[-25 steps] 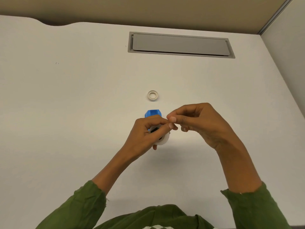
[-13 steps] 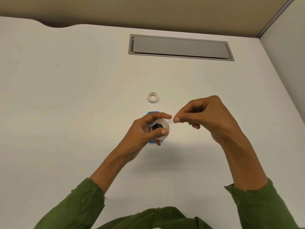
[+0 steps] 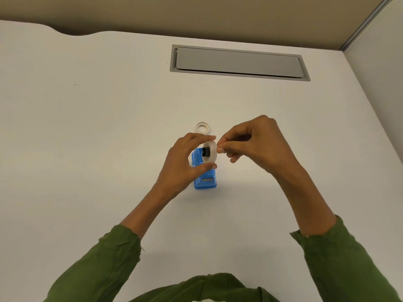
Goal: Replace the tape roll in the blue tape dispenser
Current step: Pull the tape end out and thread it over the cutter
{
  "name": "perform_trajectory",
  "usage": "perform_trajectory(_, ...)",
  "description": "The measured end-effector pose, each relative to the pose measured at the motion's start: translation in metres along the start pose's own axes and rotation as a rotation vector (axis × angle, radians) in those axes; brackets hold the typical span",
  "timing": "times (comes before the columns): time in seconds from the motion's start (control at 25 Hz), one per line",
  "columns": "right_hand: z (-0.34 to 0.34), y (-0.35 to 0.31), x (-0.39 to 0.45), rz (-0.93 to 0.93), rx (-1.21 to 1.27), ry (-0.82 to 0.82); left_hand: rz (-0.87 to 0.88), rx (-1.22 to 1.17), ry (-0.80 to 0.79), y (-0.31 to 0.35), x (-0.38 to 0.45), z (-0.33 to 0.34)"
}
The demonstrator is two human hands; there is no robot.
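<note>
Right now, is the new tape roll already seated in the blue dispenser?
No: the left hand holds the tape roll above the blue dispenser, while the right hand pinches at its edge.

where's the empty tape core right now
In the head view the empty tape core lies flat on the white desk, just beyond the left hand, between the hands and the grey hatch.

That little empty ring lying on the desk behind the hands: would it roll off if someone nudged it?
Probably not: the empty ring lies flat on the desk, so it would likely slide. It looks thin and hollow, so probably very light. Set on edge, it could roll.
</note>
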State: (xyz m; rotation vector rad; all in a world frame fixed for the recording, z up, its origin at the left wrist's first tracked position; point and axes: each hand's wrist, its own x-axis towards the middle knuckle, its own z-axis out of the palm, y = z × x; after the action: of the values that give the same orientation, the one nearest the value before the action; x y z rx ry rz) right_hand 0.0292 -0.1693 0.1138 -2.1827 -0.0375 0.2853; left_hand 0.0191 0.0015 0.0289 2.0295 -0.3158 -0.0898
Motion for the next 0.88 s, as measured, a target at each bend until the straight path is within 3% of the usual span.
perform_trajectory(0.32, 0.020, 0.021, 0.000, -0.049, -0.167, 0.116, -0.132, 0.038, 0.066, -0.024, -0.001, 0.016)
perform_trajectory(0.56, 0.032, 0.028, -0.002, -0.069, -0.150, 0.097, -0.179, -0.024, 0.122, -0.030, 0.003, 0.020)
perform_trajectory(0.88, 0.037, 0.034, -0.001, -0.118, -0.232, 0.084, -0.209, -0.058, 0.071, -0.040, 0.004, 0.023)
